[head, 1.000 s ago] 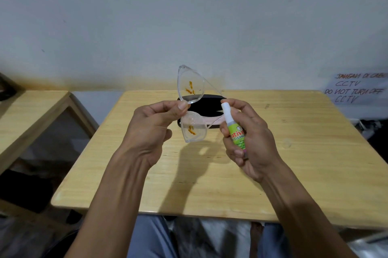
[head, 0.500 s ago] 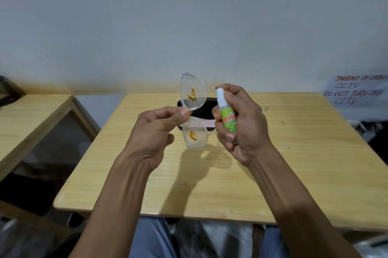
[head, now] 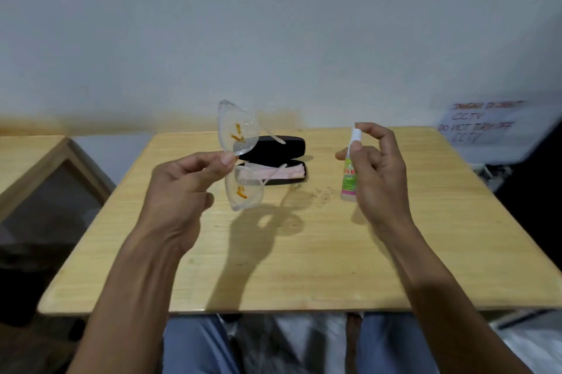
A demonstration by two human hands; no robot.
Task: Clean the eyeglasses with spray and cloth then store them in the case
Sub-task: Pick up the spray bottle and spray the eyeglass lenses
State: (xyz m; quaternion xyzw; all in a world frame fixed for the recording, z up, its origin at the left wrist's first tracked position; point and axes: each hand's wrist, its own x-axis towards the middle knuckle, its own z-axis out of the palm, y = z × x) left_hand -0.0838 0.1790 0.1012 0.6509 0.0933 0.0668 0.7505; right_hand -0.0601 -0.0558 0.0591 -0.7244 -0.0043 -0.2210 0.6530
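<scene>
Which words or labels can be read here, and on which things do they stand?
Paper sign on the wall: "DO NOT TURN OFF" and "CCTV"; its first line is too blurred to read.
Spray bottle at the right hand: label partly hidden and blurred; unreadable.
Pen marks on the table: too small to read.

One head-worn view looks forward and down from close above the bench [head: 304,267], facing the wall [head: 273,23]; both forearms reach in from the bottom edge.
</scene>
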